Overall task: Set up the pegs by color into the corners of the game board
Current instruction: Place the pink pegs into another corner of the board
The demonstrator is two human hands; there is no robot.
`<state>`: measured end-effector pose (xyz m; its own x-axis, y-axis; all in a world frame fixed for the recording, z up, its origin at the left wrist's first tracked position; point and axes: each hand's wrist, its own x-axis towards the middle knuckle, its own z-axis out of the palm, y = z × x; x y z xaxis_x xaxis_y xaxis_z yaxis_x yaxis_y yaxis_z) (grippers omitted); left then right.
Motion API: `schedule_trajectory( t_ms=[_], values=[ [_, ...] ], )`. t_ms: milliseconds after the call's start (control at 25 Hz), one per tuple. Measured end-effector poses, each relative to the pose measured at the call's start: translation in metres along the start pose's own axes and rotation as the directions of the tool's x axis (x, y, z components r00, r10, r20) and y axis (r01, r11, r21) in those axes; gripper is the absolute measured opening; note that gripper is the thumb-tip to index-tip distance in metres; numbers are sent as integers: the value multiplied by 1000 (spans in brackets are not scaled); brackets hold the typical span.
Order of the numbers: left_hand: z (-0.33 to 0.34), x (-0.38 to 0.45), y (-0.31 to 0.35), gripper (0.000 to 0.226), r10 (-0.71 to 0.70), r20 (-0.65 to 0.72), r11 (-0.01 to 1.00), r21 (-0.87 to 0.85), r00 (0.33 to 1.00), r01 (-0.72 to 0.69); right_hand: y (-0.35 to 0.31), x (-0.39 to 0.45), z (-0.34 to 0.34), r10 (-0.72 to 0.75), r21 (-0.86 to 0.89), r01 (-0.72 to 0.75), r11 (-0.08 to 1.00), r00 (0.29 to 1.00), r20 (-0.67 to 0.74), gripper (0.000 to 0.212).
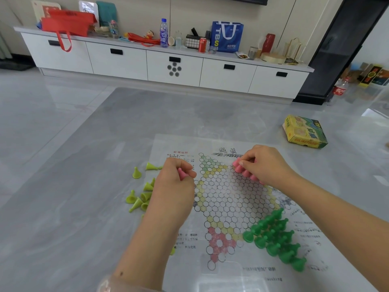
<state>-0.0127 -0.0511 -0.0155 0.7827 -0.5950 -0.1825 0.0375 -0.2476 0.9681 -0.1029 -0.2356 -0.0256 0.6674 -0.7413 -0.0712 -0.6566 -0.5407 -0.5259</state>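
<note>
Right now our right hand pinches a pink peg at the head of a short pink row on the game board, while our left hand curls around a spare pink peg. We should seat each base squarely inside a printed circle before letting go — and feed from the left one at a time. Dark green pegs stand packed well below the right wrist; lime pegs lie loose just outside the left hand. Our right palm hides most of the pink corner — how many stand there, we cannot tell.
</note>
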Motion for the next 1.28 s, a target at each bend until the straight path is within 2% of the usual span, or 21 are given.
schedule_trajectory(
  t_ms=[440, 760, 960, 1080, 1160, 1280],
  values=[
    [1, -2, 1, 25, 5, 0, 1000, 23, 1000, -5, 7, 1, 3, -2, 91, 4, 996, 1000, -23, 15],
    [0, -2, 1, 26, 7, 23, 1000, 25, 1000, -8, 6, 0, 3, -64, 18, 64, 998, 998, -20, 15],
    [2, -3, -1, 19, 36, 96, 996, 72, 995, -43, 2, -1, -3, -7, 97, 7, 995, 1000, 8, 17],
    [2, -6, 0, 11, 42, 151, 994, 89, 988, -56, -8, -6, -12, -16, 113, 20, 993, 999, -35, 19],
    [2, -7, 0, 10, 39, 154, 993, 100, 987, -55, -14, -8, -15, -29, 70, 33, 997, 998, -61, 19],
    [0, -7, 0, 10, 32, 146, 995, 88, 989, -46, -13, -5, -11, -18, -14, 18, 1000, 1000, -14, 17]
  ],
)
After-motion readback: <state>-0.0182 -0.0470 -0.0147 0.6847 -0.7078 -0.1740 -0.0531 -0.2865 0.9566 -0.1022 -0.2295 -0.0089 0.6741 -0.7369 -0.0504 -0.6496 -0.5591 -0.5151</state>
